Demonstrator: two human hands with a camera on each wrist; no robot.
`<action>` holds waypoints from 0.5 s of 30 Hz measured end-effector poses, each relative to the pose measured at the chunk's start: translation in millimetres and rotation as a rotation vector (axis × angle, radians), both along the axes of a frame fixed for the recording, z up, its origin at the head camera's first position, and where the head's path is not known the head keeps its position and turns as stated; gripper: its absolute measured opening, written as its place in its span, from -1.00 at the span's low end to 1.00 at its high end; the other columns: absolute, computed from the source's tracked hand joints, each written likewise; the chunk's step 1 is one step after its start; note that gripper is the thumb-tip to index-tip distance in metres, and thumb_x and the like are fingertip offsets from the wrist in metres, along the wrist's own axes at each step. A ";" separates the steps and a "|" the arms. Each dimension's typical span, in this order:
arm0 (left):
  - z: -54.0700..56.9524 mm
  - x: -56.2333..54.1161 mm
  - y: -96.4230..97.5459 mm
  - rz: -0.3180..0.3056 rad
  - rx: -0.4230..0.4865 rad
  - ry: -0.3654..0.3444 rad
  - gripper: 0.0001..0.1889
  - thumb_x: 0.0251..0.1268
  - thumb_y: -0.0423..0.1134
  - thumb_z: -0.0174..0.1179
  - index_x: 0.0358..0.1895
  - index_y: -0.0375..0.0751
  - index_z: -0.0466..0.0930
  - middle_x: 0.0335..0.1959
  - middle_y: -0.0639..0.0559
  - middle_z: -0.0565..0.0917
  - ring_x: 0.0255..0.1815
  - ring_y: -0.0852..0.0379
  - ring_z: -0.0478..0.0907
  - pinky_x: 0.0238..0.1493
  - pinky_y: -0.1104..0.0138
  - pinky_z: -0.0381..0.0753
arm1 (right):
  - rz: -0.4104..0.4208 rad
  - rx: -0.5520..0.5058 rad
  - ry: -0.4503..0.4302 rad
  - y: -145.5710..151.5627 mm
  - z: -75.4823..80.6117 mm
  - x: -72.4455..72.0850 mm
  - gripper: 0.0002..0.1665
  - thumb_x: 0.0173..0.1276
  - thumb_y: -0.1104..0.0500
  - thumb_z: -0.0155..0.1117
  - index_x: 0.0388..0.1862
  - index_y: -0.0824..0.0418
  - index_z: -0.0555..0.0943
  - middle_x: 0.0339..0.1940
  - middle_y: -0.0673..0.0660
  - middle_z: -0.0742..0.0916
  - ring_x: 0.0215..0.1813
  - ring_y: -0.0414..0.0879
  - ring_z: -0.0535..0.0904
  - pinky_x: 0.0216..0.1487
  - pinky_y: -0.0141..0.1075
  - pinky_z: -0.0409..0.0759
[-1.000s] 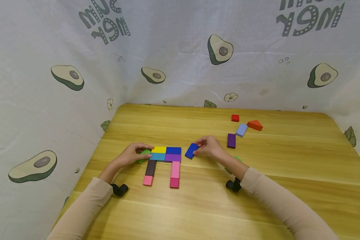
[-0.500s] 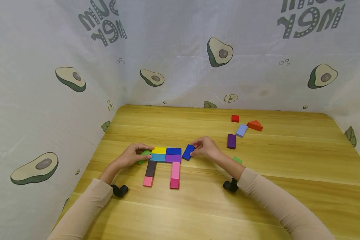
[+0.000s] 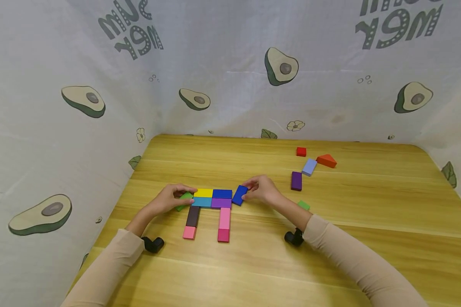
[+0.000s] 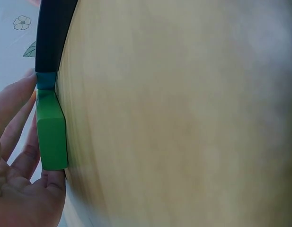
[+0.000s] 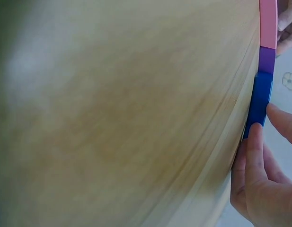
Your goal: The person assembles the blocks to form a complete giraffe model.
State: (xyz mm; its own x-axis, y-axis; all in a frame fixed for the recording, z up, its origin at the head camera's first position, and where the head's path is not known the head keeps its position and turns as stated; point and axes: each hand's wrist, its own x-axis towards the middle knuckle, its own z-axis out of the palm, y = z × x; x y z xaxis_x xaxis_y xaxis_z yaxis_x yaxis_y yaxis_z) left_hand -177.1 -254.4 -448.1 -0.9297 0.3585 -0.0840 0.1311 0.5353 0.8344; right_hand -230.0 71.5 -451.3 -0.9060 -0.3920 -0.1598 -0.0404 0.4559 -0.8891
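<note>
On the wooden table my right hand (image 3: pixel 262 188) pinches a blue rectangular block (image 3: pixel 240 195) between thumb and fingers. That block stands at a slant against the right end of a flat block figure, where the right wrist view shows the blue block (image 5: pixel 260 97) right at the purple one (image 5: pixel 267 60). My left hand (image 3: pixel 170 199) curls around a slanted green block (image 4: pixel 52 132) at the figure's left end, its fingertips on the yellow block (image 3: pixel 203 193) and the teal block (image 3: pixel 202 202). Another blue block (image 3: pixel 222 194) and a purple block (image 3: pixel 221 203) complete the two rows.
Below the rows run two columns: a dark block (image 3: pixel 193 216) over a pink one (image 3: pixel 189 232), and a light pink block (image 3: pixel 224 218) over a deep pink one (image 3: pixel 223 235). Loose at right lie a dark purple block (image 3: pixel 296 181), a lavender block (image 3: pixel 309 167) and a red triangle (image 3: pixel 326 160).
My right hand has slid the blue block leftward, up to the right end of the rows. A loose green block near the right forearm shows more. The left hand stays in place.
</note>
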 end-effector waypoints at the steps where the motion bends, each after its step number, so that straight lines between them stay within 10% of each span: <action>1: -4.9 -2.1 -1.9 0.004 0.000 -0.002 -0.62 0.32 -0.46 0.29 0.18 -0.51 0.57 0.12 -0.36 0.62 0.10 -0.28 0.55 0.17 -0.09 0.52 | 0.000 0.000 0.000 0.1 -0.5 0.0 -0.59 0.09 0.44 0.53 -0.04 0.48 0.69 -0.24 0.26 0.65 -0.26 -0.04 0.58 -0.28 -0.34 0.59; 15: -19.4 -6.0 -7.5 0.005 -0.019 0.015 -0.60 0.33 -0.27 0.34 0.19 -0.32 0.63 0.13 -0.18 0.66 0.11 -0.10 0.58 0.17 0.08 0.56 | -0.014 -0.063 0.003 33.8 6.1 -3.2 -0.53 0.23 0.30 0.49 0.10 0.44 0.64 -0.07 0.35 0.65 -0.21 -0.04 0.59 -0.27 -0.32 0.61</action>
State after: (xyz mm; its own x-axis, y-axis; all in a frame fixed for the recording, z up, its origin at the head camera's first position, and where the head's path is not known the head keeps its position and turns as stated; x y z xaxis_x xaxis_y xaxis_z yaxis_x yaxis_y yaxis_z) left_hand -183.2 -261.9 -467.5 -0.9328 0.3521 -0.0767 0.1405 0.5515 0.8222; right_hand -233.2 105.4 -445.2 -0.9118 -0.3886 -0.1327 -0.0370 0.3997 -0.9159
